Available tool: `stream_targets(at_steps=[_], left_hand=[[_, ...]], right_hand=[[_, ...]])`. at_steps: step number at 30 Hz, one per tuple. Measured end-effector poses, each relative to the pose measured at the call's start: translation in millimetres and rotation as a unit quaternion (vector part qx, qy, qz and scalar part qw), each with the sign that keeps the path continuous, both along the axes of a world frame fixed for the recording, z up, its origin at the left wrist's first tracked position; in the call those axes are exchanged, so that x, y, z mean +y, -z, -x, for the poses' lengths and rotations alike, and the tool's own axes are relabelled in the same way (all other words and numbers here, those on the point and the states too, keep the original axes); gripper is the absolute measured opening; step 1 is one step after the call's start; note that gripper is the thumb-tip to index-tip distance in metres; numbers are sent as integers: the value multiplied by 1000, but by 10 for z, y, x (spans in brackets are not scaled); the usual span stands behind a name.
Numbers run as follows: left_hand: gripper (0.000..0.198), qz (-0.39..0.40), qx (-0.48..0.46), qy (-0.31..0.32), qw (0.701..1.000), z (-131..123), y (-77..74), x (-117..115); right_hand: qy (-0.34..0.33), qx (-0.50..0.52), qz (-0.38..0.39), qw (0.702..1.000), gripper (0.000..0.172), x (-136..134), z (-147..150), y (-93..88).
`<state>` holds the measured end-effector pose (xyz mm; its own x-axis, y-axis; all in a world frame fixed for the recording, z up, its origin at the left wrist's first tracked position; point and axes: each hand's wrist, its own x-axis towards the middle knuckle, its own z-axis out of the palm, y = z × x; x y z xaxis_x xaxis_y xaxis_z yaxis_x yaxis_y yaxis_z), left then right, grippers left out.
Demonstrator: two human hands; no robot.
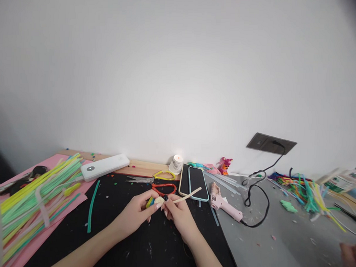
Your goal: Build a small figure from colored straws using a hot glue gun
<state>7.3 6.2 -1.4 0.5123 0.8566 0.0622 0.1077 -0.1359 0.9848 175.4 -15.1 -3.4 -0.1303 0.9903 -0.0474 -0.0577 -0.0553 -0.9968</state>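
Over the black mat (126, 233), my two hands meet around a small fuzzy craft piece (155, 202) in cream, yellow and blue. My left hand (139, 209) pinches the piece, its fingertips covering much of it. My right hand (179, 217) grips a cream pipe cleaner (190, 195), whose loose end sticks out up to the right. Where it joins the piece is hidden by fingers. Just beyond my hands lie scissors (142, 180) with a yellow and an orange-red handle loop. A single green pipe cleaner (92, 206) rests left of my left hand.
Pipe cleaners (42, 198) in a large bundle cover a pink sheet (54, 159) at left, near a white device (105, 167). Two phones (198, 183), a pink glue gun (225, 204) with a black cord (265, 216), and a paper cup (176, 165) stand or lie beyond. Another person's hand (351, 257) shows at right.
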Motion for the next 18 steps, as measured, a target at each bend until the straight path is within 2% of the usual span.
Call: stream_targets(at_steps=[4,7,12,18], left_hand=[[24,-36,34,-4,999,-8,-32,-31],[22,-74,64,-20,995,-7,-46,-41],[20,-126,110,-30,986,5,-86,-46],[23,-117,114,-13,987,7,-78,-61]], right_hand=[[-3,47,51,998,33,-37,27,-44],[8,42,58,997,33,-42,35,-50],[18,-22,49,998,26,-23,27,-13],[45,-130,-26,990,24,-5,-3,8]])
